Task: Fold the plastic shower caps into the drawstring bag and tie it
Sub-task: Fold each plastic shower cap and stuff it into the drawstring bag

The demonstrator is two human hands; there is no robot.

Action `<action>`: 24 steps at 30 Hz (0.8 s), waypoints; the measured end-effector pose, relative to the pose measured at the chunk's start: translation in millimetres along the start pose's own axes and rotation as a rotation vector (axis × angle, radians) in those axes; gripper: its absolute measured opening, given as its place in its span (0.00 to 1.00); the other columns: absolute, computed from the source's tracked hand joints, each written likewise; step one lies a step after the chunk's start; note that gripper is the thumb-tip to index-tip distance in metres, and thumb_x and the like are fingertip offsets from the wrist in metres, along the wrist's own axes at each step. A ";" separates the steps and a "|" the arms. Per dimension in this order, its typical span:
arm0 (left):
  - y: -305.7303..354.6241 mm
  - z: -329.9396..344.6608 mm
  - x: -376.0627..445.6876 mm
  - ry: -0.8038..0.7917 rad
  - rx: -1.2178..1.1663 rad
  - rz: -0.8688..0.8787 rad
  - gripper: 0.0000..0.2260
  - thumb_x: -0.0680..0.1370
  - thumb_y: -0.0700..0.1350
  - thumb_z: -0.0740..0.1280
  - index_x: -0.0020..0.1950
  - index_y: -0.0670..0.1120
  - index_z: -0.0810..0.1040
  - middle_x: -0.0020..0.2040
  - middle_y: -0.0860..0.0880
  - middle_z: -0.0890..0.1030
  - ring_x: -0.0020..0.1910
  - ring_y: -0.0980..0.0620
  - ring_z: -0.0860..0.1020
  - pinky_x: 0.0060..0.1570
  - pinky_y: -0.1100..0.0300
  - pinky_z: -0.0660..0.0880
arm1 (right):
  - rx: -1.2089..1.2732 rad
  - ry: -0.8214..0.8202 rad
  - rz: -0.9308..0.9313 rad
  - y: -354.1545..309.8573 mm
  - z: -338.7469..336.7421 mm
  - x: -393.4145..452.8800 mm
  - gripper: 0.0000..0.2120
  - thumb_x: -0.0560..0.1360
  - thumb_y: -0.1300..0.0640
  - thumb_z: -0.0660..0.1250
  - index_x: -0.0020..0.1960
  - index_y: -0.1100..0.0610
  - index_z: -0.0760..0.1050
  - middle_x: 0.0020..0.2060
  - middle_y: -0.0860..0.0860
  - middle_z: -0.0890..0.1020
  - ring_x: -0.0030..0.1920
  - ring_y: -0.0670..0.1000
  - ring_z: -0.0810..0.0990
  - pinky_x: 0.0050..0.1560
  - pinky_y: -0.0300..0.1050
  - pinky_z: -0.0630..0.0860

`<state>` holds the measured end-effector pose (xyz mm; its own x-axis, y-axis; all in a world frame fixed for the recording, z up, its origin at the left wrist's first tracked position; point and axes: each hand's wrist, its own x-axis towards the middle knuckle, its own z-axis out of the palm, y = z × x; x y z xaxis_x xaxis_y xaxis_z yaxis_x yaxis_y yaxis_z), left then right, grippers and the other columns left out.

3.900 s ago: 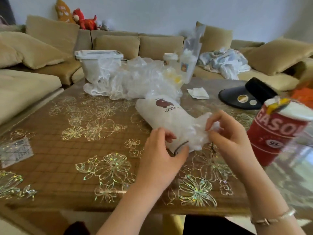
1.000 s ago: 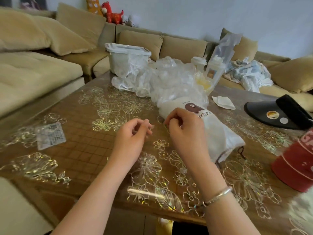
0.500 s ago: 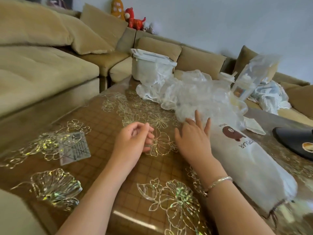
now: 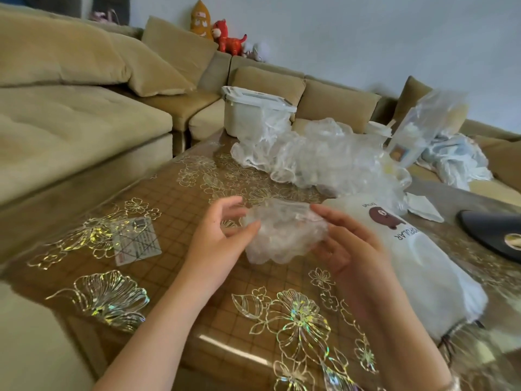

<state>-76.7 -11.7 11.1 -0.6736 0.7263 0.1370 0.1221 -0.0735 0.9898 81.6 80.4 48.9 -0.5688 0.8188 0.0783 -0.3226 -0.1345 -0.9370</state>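
Shower cap [image 4: 282, 235], crumpled, held above the desk [image 4: 174, 277] centre between left hand [image 4: 222, 241] and right hand [image 4: 346, 249], fingers pinching its edges. Drawstring bag [image 4: 417, 266] lying at three o'clock. Likely to spring open or slip: slick, springy film.

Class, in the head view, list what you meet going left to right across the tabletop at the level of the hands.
Small clear packet → left hand → crumpled shower cap → right hand → white drawstring bag → black visor.

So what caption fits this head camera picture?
Both hands hold a crumpled shower cap beside the drawstring bag.
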 end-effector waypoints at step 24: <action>10.2 18.1 -10.9 -0.274 0.001 -0.057 0.23 0.72 0.71 0.63 0.53 0.54 0.80 0.49 0.59 0.82 0.50 0.59 0.80 0.52 0.61 0.74 | -0.257 -0.034 0.075 26.0 -12.3 -0.4 0.19 0.70 0.54 0.70 0.56 0.65 0.78 0.47 0.64 0.84 0.44 0.62 0.84 0.46 0.53 0.80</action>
<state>-54.9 -7.9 19.0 -0.4572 0.8869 0.0658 0.0906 -0.0272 0.9955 82.7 83.5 20.3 -0.6099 0.7924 0.0129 -0.0786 -0.0442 -0.9959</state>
